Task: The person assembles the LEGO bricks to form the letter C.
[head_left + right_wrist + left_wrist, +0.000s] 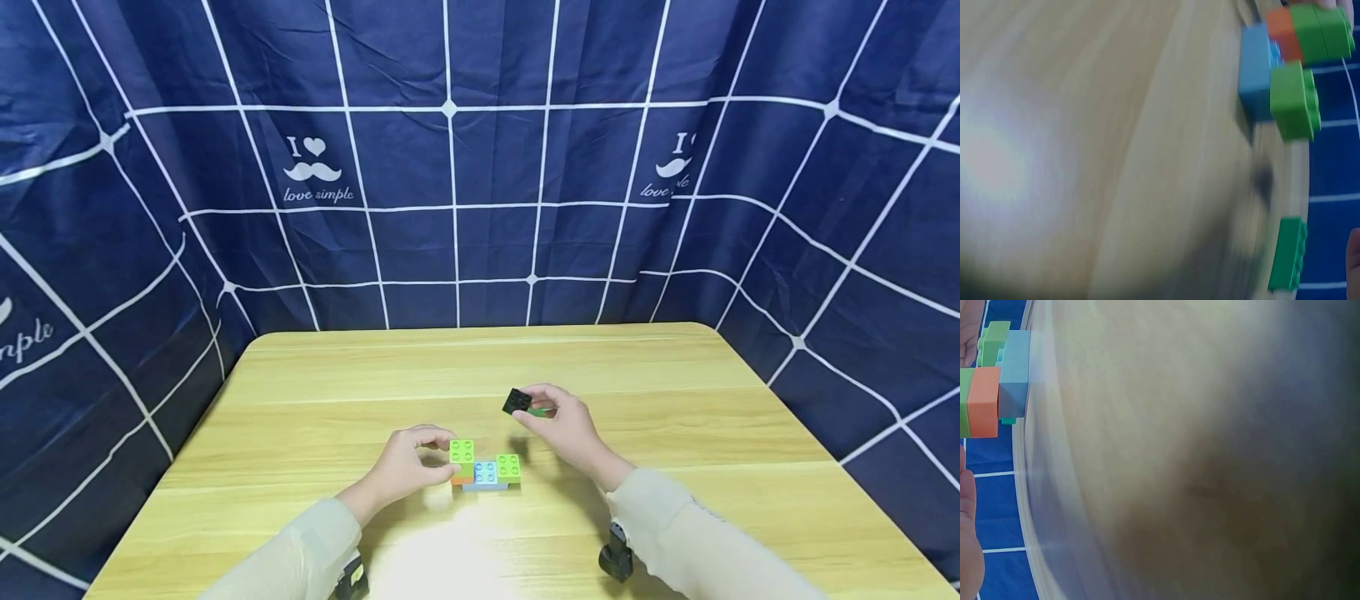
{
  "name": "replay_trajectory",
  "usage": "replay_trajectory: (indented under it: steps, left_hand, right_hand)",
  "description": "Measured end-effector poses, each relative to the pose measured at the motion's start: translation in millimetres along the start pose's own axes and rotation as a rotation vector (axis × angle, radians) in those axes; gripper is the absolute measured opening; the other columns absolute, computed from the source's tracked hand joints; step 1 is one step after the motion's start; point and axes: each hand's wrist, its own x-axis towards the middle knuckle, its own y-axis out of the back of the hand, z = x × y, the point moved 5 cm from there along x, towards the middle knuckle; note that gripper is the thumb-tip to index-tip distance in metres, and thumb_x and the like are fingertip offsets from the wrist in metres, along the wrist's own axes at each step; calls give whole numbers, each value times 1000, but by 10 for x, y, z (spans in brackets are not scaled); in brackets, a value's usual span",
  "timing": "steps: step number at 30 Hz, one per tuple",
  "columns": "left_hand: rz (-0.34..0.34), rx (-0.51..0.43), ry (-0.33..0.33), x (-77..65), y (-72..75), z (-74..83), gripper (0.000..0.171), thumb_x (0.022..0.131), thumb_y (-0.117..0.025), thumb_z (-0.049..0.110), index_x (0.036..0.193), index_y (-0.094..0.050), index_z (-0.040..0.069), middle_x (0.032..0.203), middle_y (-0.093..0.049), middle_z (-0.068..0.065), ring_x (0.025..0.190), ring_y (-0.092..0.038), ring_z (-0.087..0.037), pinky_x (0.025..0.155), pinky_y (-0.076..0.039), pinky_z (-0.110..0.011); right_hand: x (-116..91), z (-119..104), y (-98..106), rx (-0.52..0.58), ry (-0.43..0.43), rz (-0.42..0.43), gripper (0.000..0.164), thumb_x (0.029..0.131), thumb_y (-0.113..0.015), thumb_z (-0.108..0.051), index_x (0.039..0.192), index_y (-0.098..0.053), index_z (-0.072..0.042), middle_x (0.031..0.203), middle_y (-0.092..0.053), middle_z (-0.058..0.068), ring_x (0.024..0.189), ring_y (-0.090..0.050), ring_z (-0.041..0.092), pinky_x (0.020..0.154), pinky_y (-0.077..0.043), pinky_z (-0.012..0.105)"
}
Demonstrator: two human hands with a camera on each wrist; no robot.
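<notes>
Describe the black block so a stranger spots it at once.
Above the table, find the person's right hand. That hand holds the black block. It alone is black; the other blocks are green, blue and orange.

A long light-blue plastic brick [486,472] lies flat on the pale wooden counter [337,375], four studs showing in its middle. On its left end sits an orange plastic brick [985,403], overhanging outward, and two stacked square lime-green plastic bricks [461,451] stand upright upon it. The grip of the left hand [408,462] pinches this stack from the left. On the right end is a single square lime-green plastic brick [508,467], also overhanging. Farther right, the grip of the right hand [561,427] holds a black studded brick [516,402], tilted and raised above the counter. Near this hand, a darker green studded brick [1288,254] appears to rest on the counter, apart from the joined bricks.
</notes>
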Motion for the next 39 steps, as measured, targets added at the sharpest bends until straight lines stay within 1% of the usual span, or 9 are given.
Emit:
replay_trajectory:
  steps: [3, 7, 12, 17, 22, 25, 34, 39]
  left_hand:
    - [3, 0, -4, 5, 5, -36, 28, 75, -80, 4, 101, -70, 8, 95, -66, 0, 93, -60, -32, 87, -51, -45]
    - [1, -12, -23, 5, 12, -36, 27, 75, -80, 8, 100, -70, 10, 95, -67, 1, 93, -60, -32, 86, -51, -45]
    - [-4, 14, -31, 6, 12, -46, 26, 76, -80, 8, 100, -70, 11, 94, -66, 3, 93, -61, -31, 86, -51, -44]
    - [-3, 33, -48, 6, 14, -48, 26, 76, -79, 7, 100, -70, 10, 92, -66, 5, 92, -62, -29, 85, -52, -42]
    - [15, 80, -88, 6, 22, -25, 28, 75, -80, 8, 101, -71, 9, 89, -65, 6, 89, -63, -27, 84, -53, -41]
    - [20, 95, -100, 2, 28, -13, 27, 75, -80, 9, 101, -71, 9, 88, -64, 7, 88, -62, -27, 83, -53, -41]
    - [20, 105, -86, 8, 33, -23, 20, 75, -80, 10, 92, -70, 13, 92, -66, 8, 89, -62, -21, 84, -52, -39]
    - [11, 93, -84, 17, 29, -17, 18, 75, -79, 8, 90, -70, 13, 96, -68, 7, 90, -62, -17, 84, -52, -41]
  right_hand:
    - [-42, -80, -89, 24, 14, -35, 35, 80, -78, -24, 111, -67, -15, 98, -66, -3, 95, -61, 20, 84, -48, 41]
    - [-91, -180, -192, 34, 58, -96, 35, 81, -77, -27, 113, -67, -17, 98, -65, -6, 95, -60, 16, 82, -48, 38]
    - [-135, -291, -305, 55, 126, -176, 34, 83, -75, -27, 113, -67, -15, 99, -65, -5, 95, -60, 20, 82, -48, 41]
    - [-157, -351, -395, 58, 128, -238, 33, 81, -77, -27, 111, -68, -17, 101, -64, -6, 95, -60, 21, 85, -49, 41]
    - [-180, -419, -446, 71, 151, -269, 34, 79, -79, -26, 111, -69, -17, 101, -64, -6, 94, -60, 23, 84, -49, 45]
    - [-193, -450, -471, 74, 164, -283, 34, 79, -79, -26, 110, -69, -18, 100, -64, -8, 93, -60, 22, 84, -49, 48]
    - [-211, -481, -538, 75, 209, -314, 33, 79, -79, -27, 109, -70, -19, 100, -63, -10, 92, -60, 20, 82, -49, 49]
    - [-216, -493, -559, 64, 215, -321, 32, 78, -80, -24, 108, -71, -20, 96, -63, -13, 92, -60, 20, 83, -49, 48]
